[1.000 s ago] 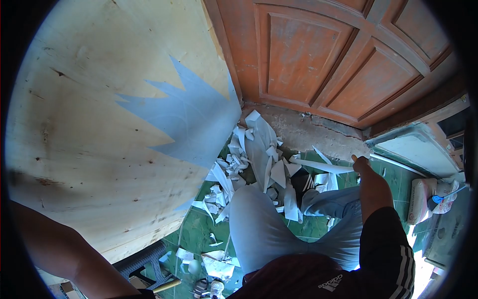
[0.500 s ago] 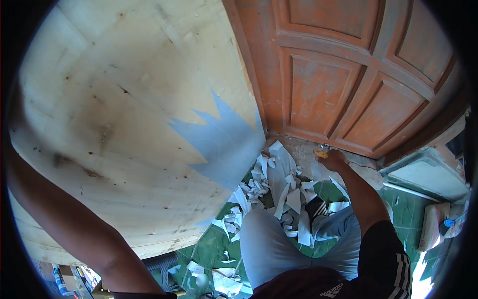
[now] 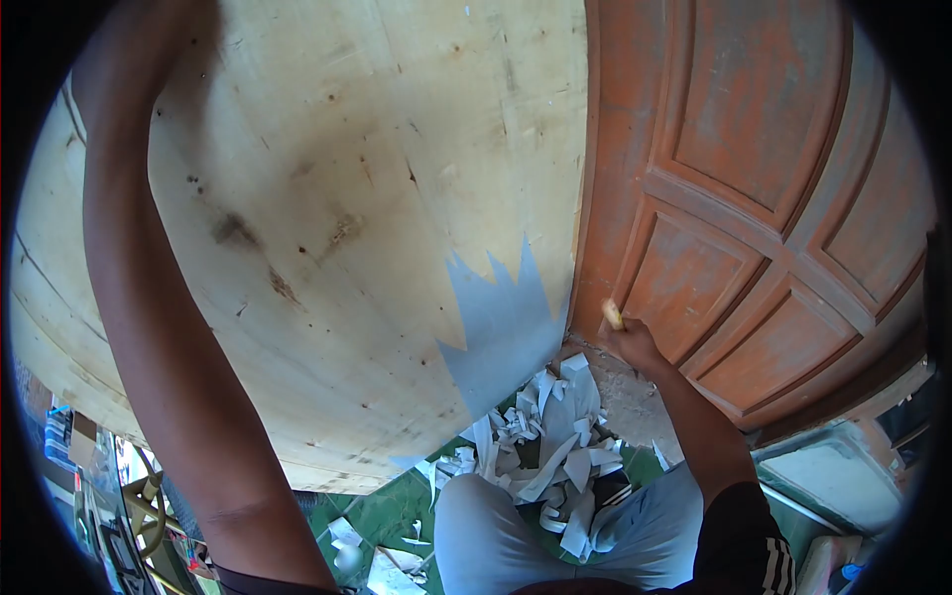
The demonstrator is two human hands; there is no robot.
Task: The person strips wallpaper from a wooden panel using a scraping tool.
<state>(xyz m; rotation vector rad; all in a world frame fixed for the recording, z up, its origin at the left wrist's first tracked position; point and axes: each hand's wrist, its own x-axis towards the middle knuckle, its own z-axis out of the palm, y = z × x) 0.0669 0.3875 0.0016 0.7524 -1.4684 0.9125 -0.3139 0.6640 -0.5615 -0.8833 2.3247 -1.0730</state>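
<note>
My right hand is closed around a small yellowish object, perhaps a tool handle; its working end cannot be made out. It is held in front of the lower part of the reddish-brown panelled door, near the board's right edge. My left hand is high at the upper left against the large pale wooden board, its fingers lost in shadow and at the frame's edge. A jagged patch of grey covering clings to the board's lower right corner.
Torn grey-white strips are heaped on the green tiled floor before my knees. More scraps lie to the left. A pale panel is low at the right. Assorted items, including a blue bottle-like thing, stand at far left.
My view has tilted up and turned left. My left hand has come into sight at the upper left. My right hand has risen from near the floor to the door's lower part, still holding the yellowish object.
</note>
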